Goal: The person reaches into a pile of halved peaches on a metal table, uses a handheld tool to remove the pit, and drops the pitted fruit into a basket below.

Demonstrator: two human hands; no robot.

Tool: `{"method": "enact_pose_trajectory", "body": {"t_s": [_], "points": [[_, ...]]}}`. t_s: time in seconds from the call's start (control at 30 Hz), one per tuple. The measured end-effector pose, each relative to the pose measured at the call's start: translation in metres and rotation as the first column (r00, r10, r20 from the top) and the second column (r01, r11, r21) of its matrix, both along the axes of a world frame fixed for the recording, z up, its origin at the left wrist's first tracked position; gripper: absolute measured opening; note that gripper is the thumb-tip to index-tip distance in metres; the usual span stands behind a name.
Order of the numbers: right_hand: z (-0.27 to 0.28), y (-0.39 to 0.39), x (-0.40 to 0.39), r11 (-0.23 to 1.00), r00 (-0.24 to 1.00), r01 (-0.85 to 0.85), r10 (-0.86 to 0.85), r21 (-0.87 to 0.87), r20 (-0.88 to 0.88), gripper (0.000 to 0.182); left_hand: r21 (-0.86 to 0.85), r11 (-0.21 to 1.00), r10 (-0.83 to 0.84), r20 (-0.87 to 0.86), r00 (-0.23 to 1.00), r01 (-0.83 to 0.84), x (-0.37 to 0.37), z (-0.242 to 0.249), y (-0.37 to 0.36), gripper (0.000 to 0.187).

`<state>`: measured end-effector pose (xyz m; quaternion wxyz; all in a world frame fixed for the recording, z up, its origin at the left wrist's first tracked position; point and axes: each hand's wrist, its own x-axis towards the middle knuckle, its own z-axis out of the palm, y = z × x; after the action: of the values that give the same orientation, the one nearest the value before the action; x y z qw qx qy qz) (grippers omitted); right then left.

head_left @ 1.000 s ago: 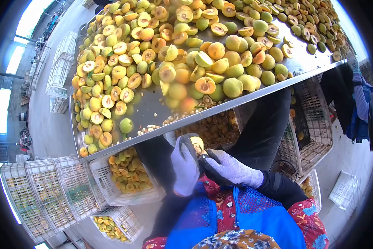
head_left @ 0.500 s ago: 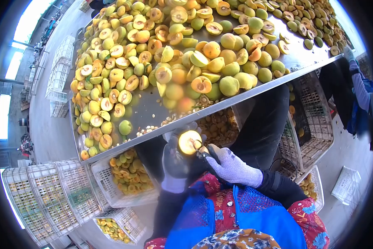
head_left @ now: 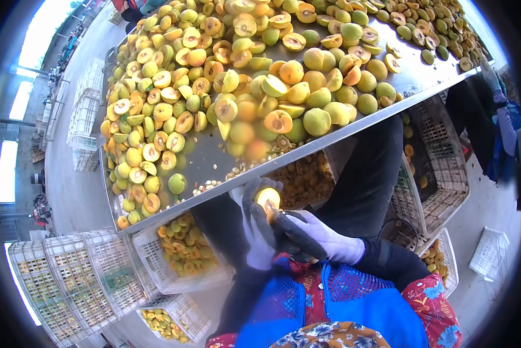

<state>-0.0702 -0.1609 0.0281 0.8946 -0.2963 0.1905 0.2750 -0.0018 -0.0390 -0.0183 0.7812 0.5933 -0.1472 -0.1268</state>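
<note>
My left hand (head_left: 253, 223), in a grey-and-lilac glove, holds a peach half (head_left: 268, 198) just below the table's front edge, its pale yellow cut face upward. My right hand (head_left: 321, 235), in a matching glove with dark fingers, is closed close beside it. Its fingers seem to grip a small tool, mostly hidden, whose tip meets the fruit's lower edge. Above both hands, many halved yellow-green peaches (head_left: 278, 122) lie heaped on the metal table (head_left: 205, 145), some with brown centres showing. Loose pale kernels (head_left: 205, 187) are scattered along the table's front edge.
Below the table stand a crate of peach halves (head_left: 147, 255), another crate (head_left: 437, 151) at right and a smaller one (head_left: 188, 307) at lower left. Stacked white crates (head_left: 75, 278) stand at left. Another person's sleeve (head_left: 507, 127) shows at far right.
My right hand has moved left and closer to my left hand, now overlapping the fruit's lower side. The peach half has tilted and shows a narrower cut face. The view has shifted slightly.
</note>
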Motion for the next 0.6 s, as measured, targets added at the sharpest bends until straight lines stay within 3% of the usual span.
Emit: {"method": "enact_pose_trajectory", "body": {"t_s": [0.03, 0.1, 0.17, 0.2, 0.23, 0.3, 0.37, 0.4, 0.47, 0.5, 0.53, 0.6], "points": [[0.004, -0.004, 0.0, 0.999, 0.999, -0.01, 0.012, -0.051, 0.033, 0.038, 0.007, 1.0, -0.012, 0.013, 1.0, 0.012, 0.002, 0.001, -0.001, 0.057], [0.01, -0.012, -0.002, 0.987, 0.995, -0.03, 0.045, -0.157, 0.089, 0.038, 0.198, 0.98, -0.04, 0.064, 0.997, 0.027, 0.005, 0.012, -0.003, 0.053], [-0.004, -0.007, -0.004, 0.981, 0.994, 0.004, 0.017, -0.192, 0.106, 0.039, 0.56, 0.821, -0.22, 0.137, 0.966, 0.108, 0.011, 0.037, 0.004, 0.051], [-0.006, -0.005, -0.003, 0.978, 0.991, 0.007, 0.02, -0.209, 0.13, 0.039, 0.11, 0.992, 0.007, -0.537, 0.844, 0.062, 0.015, 0.029, 0.002, 0.039], [-0.006, -0.003, -0.002, 0.975, 0.988, 0.013, 0.023, -0.223, 0.156, 0.039, 0.294, 0.942, -0.029, -0.404, 0.914, 0.16, 0.012, 0.037, 0.0, 0.034], [-0.002, -0.006, -0.001, 0.999, 0.999, 0.017, -0.018, 0.047, 0.031, 0.037, 0.358, 0.928, -0.009, -0.246, 0.969, 0.1, 0.01, 0.025, 0.003, 0.036], [-0.01, -0.006, -0.002, 0.95, 0.999, 0.034, -0.019, 0.31, -0.051, 0.036, 0.28, 0.957, -0.017, -0.211, 0.977, 0.077, 0.003, 0.023, 0.002, 0.037], [-0.023, -0.01, -0.002, 0.831, 0.996, -0.02, 0.068, 0.556, -0.066, 0.04, 0.238, 0.969, -0.018, -0.19, 0.982, 0.064, 0.0, 0.024, 0.003, 0.038], [-0.037, -0.012, -0.005, 0.611, 0.988, -0.015, 0.129, 0.792, -0.081, 0.043, 0.134, 0.984, -0.084, -0.22, 0.972, 0.115, -0.003, 0.022, 0.004, 0.04], [-0.04, -0.013, -0.005, 0.486, 0.984, -0.016, 0.164, 0.874, -0.074, 0.045, 0.072, 0.987, -0.123, -0.218, 0.968, 0.141, -0.001, 0.021, 0.003, 0.04], [-0.037, -0.012, -0.009, 0.497, 0.991, 0.009, 0.112, 0.867, -0.074, 0.046, 0.04, 0.979, -0.188, -0.227, 0.956, 0.202, -0.002, 0.027, 0.003, 0.041], [-0.041, -0.01, -0.013, 0.395, 0.993, -0.049, 0.115, 0.917, 0.004, 0.046, -0.084, 0.984, -0.174, -0.261, 0.95, 0.157, -0.008, 0.027, 0.0, 0.043]]}}
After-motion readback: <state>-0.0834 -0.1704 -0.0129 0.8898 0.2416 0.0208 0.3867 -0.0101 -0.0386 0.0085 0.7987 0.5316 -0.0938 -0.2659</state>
